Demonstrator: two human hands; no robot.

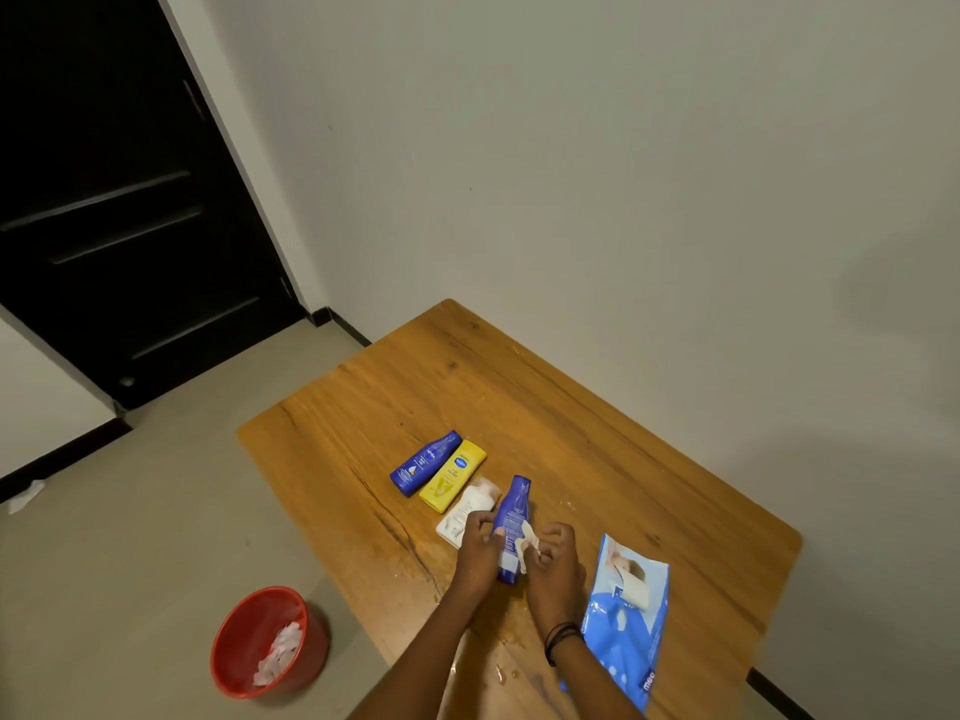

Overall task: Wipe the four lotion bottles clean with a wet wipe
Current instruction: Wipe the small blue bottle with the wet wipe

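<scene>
My left hand [479, 549] grips a blue lotion bottle [511, 517] by its lower half, tilted above the wooden table [597, 444]. Against that bottle's side my right hand [555, 563] pinches a crumpled wet wipe [529, 544]. Three other bottles lie flat in a row to the left: a blue one [425, 463], a yellow one [453, 475], and a white one [466, 511] partly hidden behind my left hand.
A blue wet-wipe pack [626, 615] lies open on the table by my right wrist. A red bin [267, 641] holding used wipes stands on the floor at the left. Wet spots mark the table's near edge. A dark door is at the far left.
</scene>
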